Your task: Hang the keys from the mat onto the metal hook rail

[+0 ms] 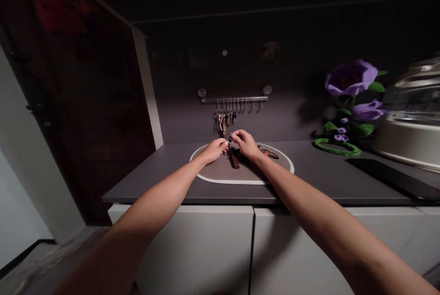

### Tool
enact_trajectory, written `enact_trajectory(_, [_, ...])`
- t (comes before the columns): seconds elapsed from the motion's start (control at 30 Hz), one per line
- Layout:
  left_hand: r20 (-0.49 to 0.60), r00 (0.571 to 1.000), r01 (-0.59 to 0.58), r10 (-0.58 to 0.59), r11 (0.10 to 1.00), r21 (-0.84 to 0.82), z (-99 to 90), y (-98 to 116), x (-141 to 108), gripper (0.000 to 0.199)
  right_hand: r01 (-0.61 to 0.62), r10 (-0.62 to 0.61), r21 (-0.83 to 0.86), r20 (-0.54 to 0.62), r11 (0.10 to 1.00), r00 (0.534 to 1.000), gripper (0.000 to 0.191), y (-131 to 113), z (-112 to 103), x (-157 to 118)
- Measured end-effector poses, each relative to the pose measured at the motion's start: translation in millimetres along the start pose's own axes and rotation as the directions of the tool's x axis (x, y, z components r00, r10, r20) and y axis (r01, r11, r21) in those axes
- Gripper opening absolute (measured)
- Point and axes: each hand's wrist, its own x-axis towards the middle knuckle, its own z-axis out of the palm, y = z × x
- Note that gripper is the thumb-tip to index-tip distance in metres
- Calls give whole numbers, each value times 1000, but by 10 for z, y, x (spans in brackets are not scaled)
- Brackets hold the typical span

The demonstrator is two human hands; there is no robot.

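As the head view shows, the right hand (244, 143) pinches a small black-and-silver metal piece (230, 139) above the oval brown white-rimmed mat (218, 172), its long axis roughly upright, apparently raised for two-handed access. The left hand (216, 148) is curled nearly closed beside it; its grip cannot be told. Below, a reddish-brown rectangular bar (235, 162) points lengthwise away, far end slightly left.
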Motion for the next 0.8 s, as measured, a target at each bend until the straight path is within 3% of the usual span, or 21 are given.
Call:
enact_trajectory(0.13, [-52,993,-90,110,951,295,-3,66,-29,27,-43,44,68,-16,997,999,24,34,1,8])
enact_trajectory(0.23, [-86,985,-104,150,913,395,2,97,-37,26,-85,92,134,-49,987,994,26,30,-6,17])
enact_trajectory(0.43, [-88,984,-97,156,879,466,30,33,-14,24,-178,214,238,-136,955,967,24,-65,-95,183])
enact_trajectory(0.8, [-91,989,-62,116,886,460,63,-7,25,24,-238,294,204,-312,949,903,9,-276,-275,894])
